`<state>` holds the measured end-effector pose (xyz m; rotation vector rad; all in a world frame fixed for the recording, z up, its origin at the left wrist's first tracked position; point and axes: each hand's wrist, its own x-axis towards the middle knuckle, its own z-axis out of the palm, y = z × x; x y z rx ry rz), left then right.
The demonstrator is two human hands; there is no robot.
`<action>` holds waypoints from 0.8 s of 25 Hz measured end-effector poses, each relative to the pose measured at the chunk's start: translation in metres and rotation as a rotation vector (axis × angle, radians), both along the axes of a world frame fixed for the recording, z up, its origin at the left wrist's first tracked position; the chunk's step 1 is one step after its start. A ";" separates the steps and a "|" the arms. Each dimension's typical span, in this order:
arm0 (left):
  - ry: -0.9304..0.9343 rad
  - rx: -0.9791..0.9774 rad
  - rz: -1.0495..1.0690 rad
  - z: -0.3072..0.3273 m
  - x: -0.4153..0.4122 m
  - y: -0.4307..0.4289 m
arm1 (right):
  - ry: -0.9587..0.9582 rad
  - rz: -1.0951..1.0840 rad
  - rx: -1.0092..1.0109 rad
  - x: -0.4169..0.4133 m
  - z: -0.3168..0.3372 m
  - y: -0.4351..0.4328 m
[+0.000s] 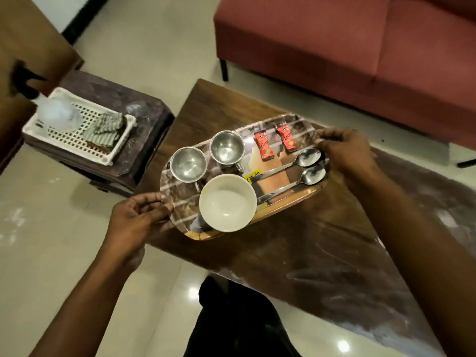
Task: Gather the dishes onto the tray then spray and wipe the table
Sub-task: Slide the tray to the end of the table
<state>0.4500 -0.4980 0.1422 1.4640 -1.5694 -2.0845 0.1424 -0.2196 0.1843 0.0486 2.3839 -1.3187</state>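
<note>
Both hands, left [136,217] and right [345,153], pinch opposite ends of the glossy oval tray [180,194], which sits on the dusty dark wooden table [322,240]. It carries two steel cups [188,164], one white bowl [228,202], two spoons [307,157] and two red sachets [263,146]. Pale tiled floor [51,240] and a red sofa [360,47] surround it

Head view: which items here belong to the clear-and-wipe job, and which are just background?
Job: tray held by left hand and right hand, two steel cups, white bowl, two spoons, spray bottle, cloth, table.
Background: sofa, white basket.
</note>
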 end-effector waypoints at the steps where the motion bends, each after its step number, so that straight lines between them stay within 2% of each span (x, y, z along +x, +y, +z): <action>1: -0.002 0.009 0.034 -0.004 0.004 -0.005 | 0.007 0.034 0.004 -0.011 -0.002 -0.023; 6: -0.027 0.126 0.202 -0.034 0.023 -0.016 | -0.021 0.231 -0.001 -0.055 -0.043 -0.141; 11: -0.068 0.179 0.361 -0.077 0.022 -0.007 | -0.043 0.389 0.092 -0.078 -0.100 -0.226; 16: -0.080 0.256 0.473 -0.112 0.006 0.000 | -0.044 0.537 0.157 -0.087 -0.150 -0.275; 20: -0.106 0.275 0.490 -0.135 0.000 -0.010 | -0.064 0.560 0.192 -0.093 -0.173 -0.292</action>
